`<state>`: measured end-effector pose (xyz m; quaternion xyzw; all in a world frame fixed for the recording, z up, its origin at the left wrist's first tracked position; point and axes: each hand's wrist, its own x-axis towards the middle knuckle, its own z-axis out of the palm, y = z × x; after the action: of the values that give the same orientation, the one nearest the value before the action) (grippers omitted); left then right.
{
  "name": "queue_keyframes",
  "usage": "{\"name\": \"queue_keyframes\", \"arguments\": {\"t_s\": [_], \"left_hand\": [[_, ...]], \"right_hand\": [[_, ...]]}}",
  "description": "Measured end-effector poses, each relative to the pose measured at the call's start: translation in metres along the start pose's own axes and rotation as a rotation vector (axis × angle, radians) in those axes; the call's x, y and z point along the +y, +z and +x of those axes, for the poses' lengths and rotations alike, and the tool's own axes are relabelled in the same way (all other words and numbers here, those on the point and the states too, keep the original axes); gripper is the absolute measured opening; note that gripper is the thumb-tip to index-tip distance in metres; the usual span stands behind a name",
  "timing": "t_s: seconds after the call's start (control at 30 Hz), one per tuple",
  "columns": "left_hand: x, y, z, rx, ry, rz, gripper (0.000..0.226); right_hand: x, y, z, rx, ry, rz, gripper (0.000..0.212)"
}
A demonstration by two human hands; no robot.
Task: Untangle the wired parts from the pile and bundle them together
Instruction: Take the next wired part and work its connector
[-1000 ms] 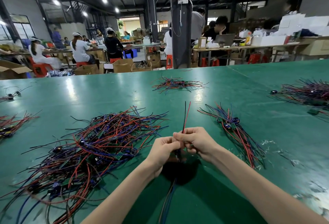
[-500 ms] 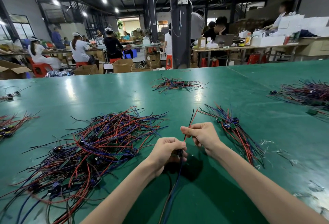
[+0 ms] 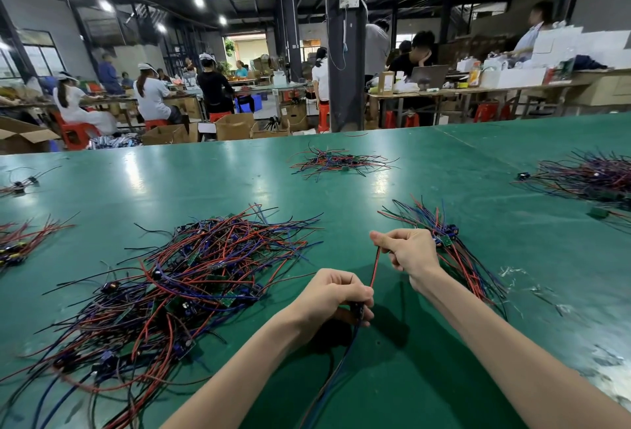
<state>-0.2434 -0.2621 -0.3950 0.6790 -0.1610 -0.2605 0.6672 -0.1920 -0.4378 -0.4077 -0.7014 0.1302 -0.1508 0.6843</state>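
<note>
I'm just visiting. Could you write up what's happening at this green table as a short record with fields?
Left hand: grips a small dark wired part, its blue wires hanging down
Right hand: fingers pinch the red wire, stretched up from that part
Tangled pile: left of the hands, on the table
Neater bundle: right, partly behind the right hand

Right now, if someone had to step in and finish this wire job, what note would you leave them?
Left hand grips one wired part by its dark body; its blue wires trail toward the person.
Right hand pinches that part's red wire, pulled straight between the hands.
Done: a small aligned bundle lies on the green table behind the right hand.
To do: the big tangled pile at left.
</note>
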Motion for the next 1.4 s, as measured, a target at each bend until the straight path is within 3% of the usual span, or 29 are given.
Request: {"name": "queue_keyframes", "arguments": {"t_s": [0.2, 0.3, 0.4, 0.47, 0.6, 0.73, 0.9, 1.17, 1.27, 1.4], "left_hand": [[0.001, 0.003, 0.000, 0.103, 0.059, -0.007, 0.025], [0.002, 0.001, 0.004, 0.235, 0.111, -0.006, 0.026], [0.001, -0.005, 0.007, 0.364, 0.139, 0.019, 0.029], [-0.001, -0.008, 0.007, 0.384, 0.119, 0.017, 0.029], [-0.003, -0.010, 0.007, 0.358, 0.087, 0.030, 0.029], [-0.002, -0.006, 0.006, 0.299, 0.061, 0.004, 0.028], [-0.001, 0.001, 0.001, 0.200, 0.017, -0.045, 0.026], [-0.001, 0.009, -0.001, 0.054, 0.020, -0.026, 0.046], [0.001, 0.006, -0.002, 0.077, 0.038, -0.031, 0.040], [0.007, -0.002, 0.002, 0.283, 0.124, -0.052, 0.027]], "right_hand": [[-0.008, 0.002, -0.007, -0.114, 0.095, 0.123, 0.038], [-0.011, 0.007, -0.018, -0.298, 0.170, 0.116, 0.044], [-0.010, 0.014, -0.030, -0.523, 0.183, 0.048, 0.032], [-0.010, 0.017, -0.034, -0.567, 0.175, 0.049, 0.021], [-0.006, 0.020, -0.034, -0.489, 0.125, 0.084, 0.012], [-0.001, 0.021, -0.027, -0.323, 0.014, 0.110, 0.014], [0.006, 0.010, -0.012, -0.178, 0.000, 0.073, 0.015], [0.010, -0.006, 0.003, -0.051, 0.020, 0.142, 0.015], [0.006, -0.004, 0.001, -0.058, 0.047, 0.197, 0.014], [-0.003, -0.004, -0.009, -0.166, 0.132, 0.227, 0.020]]}}
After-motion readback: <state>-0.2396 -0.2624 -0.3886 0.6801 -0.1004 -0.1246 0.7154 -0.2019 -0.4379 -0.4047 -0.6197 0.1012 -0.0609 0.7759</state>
